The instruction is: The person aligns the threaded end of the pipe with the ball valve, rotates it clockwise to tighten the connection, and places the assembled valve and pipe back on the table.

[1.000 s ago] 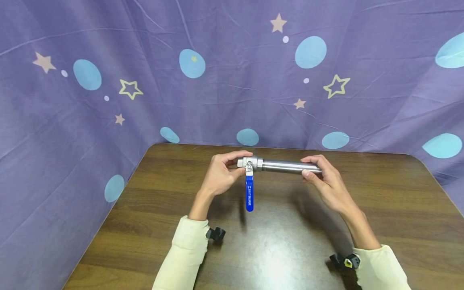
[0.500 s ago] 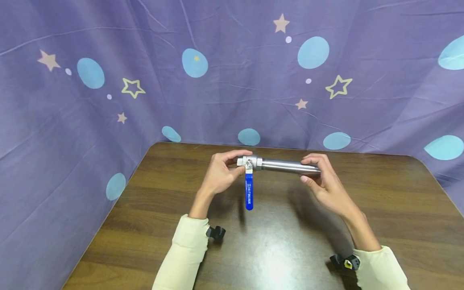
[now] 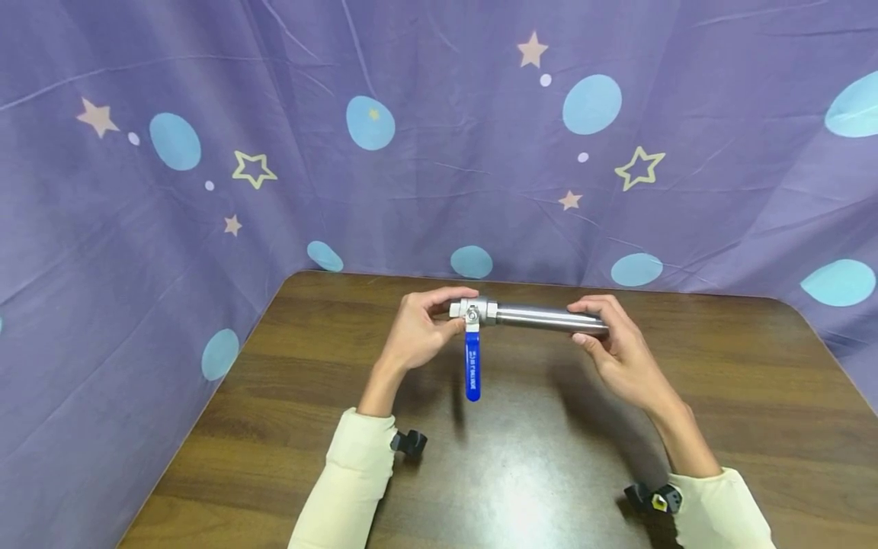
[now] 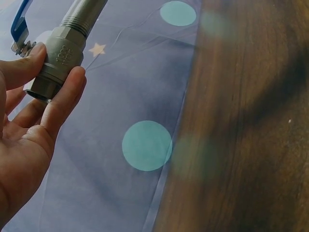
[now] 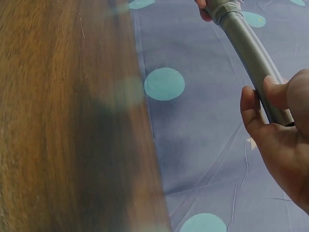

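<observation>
A silver ball valve point(image 3: 483, 309) with a blue lever handle point(image 3: 472, 366) is joined to a shiny metal pipe point(image 3: 535, 316), and both are held level above the table. My left hand point(image 3: 418, 332) grips the valve body between thumb and fingers, at its left end. Toward the other end of the pipe, my right hand point(image 3: 627, 354) holds it with the thumb on the near side and fingers over the far side. Threads point(image 4: 76, 24) of the pipe show where it meets the valve in the left wrist view. The lever points toward me.
Below lies a brown wooden table point(image 3: 309, 389) with rounded far corners. A purple curtain point(image 3: 425, 198) with stars and blue spots hangs behind it and along the left side. Black camera mounts point(image 3: 410, 443) sit at both wrists.
My right thumb and fingers have shifted slightly on the pipe. The left hand, the valve and its lever stay nearly where they were.
</observation>
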The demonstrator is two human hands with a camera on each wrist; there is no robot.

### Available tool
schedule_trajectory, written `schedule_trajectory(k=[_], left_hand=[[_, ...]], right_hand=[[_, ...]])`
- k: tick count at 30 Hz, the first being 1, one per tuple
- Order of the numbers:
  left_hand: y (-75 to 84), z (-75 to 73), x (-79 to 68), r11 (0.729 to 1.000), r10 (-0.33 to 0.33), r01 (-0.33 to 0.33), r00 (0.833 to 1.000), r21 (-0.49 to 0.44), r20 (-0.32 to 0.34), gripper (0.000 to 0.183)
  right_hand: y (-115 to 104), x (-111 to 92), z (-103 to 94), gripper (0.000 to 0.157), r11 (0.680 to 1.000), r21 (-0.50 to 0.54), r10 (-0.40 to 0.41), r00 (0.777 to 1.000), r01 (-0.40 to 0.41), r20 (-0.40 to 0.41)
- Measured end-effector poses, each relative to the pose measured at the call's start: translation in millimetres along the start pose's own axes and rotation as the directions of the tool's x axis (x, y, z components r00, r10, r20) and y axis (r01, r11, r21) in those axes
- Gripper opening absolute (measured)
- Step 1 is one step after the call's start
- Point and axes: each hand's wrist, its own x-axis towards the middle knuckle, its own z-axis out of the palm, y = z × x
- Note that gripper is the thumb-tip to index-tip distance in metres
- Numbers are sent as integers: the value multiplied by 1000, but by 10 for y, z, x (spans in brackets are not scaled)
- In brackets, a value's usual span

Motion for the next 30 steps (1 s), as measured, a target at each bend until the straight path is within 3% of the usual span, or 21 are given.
schedule_trajectory(k=[12, 30], left_hand=[[-5, 12, -10, 1000, 5, -5, 1000, -14, 1, 46], [-1, 26, 1, 1000, 4, -4, 1000, -18, 4, 46]], right_hand=[[17, -11, -8, 44, 999, -37, -17, 1000, 16, -25], [-13, -8, -36, 37, 997, -19, 81, 997, -81, 21]])
